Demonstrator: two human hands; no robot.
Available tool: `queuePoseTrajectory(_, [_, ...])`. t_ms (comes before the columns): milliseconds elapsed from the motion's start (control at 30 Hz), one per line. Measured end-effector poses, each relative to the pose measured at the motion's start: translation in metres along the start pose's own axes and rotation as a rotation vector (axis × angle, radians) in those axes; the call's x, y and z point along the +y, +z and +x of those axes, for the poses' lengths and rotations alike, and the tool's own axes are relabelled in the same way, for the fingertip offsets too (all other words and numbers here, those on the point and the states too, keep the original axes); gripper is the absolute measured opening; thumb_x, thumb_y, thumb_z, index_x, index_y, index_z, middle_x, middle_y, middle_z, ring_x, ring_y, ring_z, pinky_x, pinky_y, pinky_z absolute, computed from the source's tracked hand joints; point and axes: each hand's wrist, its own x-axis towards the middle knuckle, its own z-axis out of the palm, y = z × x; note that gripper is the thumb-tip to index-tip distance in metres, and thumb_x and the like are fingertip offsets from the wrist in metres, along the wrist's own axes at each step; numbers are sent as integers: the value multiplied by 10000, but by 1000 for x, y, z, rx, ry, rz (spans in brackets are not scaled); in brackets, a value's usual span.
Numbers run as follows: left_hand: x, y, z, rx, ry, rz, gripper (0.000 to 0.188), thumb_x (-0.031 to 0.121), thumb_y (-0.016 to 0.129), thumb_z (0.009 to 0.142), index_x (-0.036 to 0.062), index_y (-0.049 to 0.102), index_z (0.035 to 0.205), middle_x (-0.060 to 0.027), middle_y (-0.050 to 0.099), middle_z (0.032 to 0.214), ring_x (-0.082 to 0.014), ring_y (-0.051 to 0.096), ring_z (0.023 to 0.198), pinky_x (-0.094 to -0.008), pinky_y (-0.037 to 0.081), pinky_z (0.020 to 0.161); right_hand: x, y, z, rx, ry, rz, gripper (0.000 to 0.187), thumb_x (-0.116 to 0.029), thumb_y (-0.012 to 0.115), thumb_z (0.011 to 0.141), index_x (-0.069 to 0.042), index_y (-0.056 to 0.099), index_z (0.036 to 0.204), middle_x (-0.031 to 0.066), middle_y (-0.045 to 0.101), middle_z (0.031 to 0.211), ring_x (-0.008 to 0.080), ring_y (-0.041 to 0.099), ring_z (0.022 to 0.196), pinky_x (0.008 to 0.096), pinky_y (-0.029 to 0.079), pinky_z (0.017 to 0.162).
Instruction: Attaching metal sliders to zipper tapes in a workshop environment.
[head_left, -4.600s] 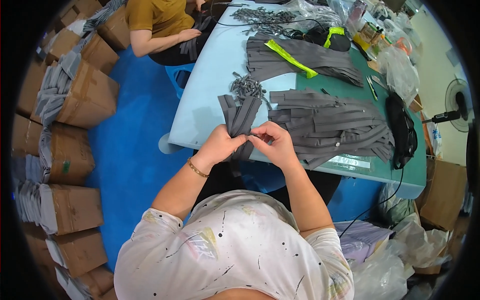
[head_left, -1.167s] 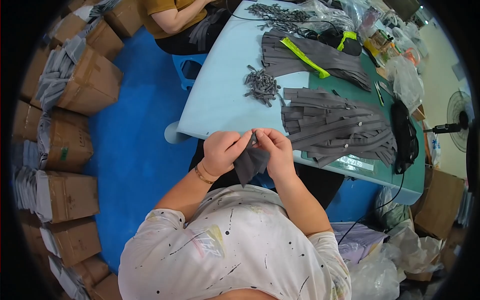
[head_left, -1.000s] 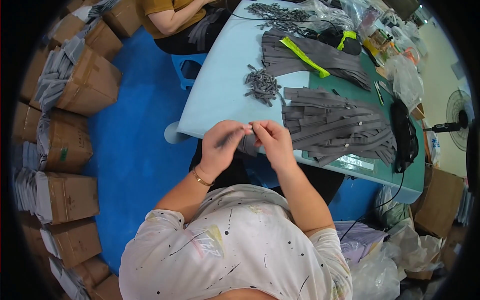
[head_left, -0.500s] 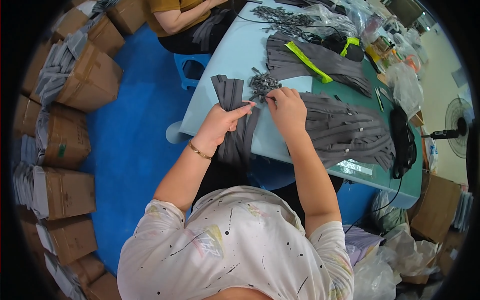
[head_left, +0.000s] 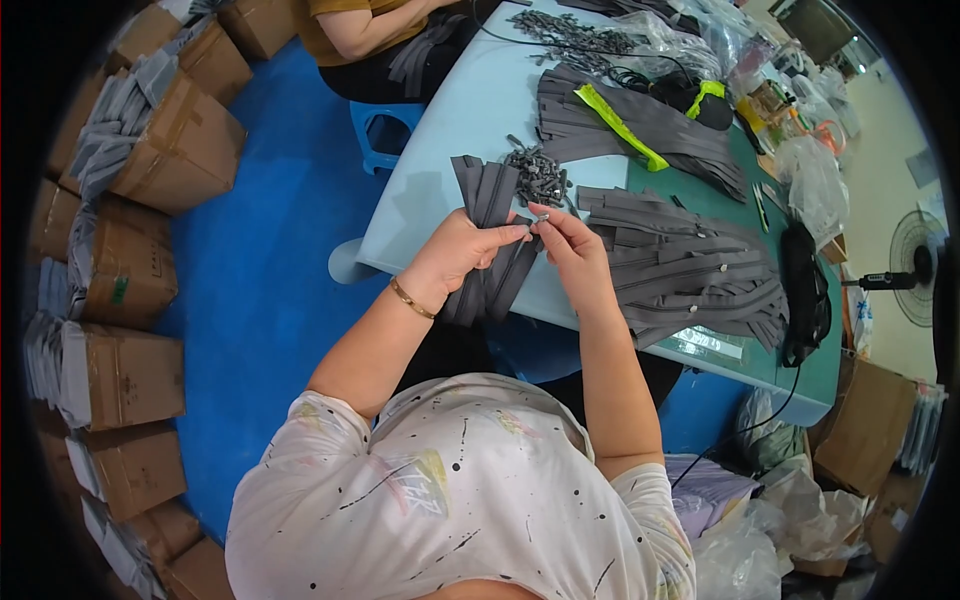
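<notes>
My left hand (head_left: 462,250) is closed round a bundle of dark grey zipper tapes (head_left: 487,190); their ends stick up above the fist and the rest hangs toward my lap. My right hand (head_left: 577,256) pinches a small silvery zipper slider (head_left: 541,219) between thumb and fingertips. It meets the end of one tape beside my left thumb; whether the tape is inside the slider is too small to tell. Just beyond my fingers lies a pile of grey zipper sliders (head_left: 540,178). To the right, a spread of grey zippers (head_left: 690,262) covers the table, a few with sliders on them.
More zippers (head_left: 590,130) with a neon-yellow strip (head_left: 622,128) lie farther back on the table (head_left: 420,200). A black pouch (head_left: 803,290) sits at the right, with a fan (head_left: 915,265) beyond. Cardboard boxes (head_left: 180,140) line the left. A co-worker (head_left: 375,35) sits at the far left.
My right hand has come back from the slider pile to my left hand, bringing a slider. The left hand with its bundle has shifted slightly right.
</notes>
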Motion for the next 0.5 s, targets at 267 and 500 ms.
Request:
queuePoseTrajectory(267, [-1, 4, -3, 9, 33, 0, 132, 125, 680, 792, 40, 610, 865, 42, 495, 589, -29, 377, 445, -197, 255, 407, 9, 2, -5, 26, -224, -252, 249, -146, 562, 897, -58, 617, 1123, 1, 537, 781, 81, 485, 711, 206, 392, 639])
queuePoseTrajectory(500, [-5, 0, -1, -8, 56, 13, 145, 142, 675, 786, 33, 609, 858, 36, 520, 621, -22, 374, 461, -187, 260, 405, 13, 3, -4, 24, -252, -14, 216, -68, 611, 855, -45, 637, 1068, -20, 562, 807, 55, 508, 738, 188, 405, 662])
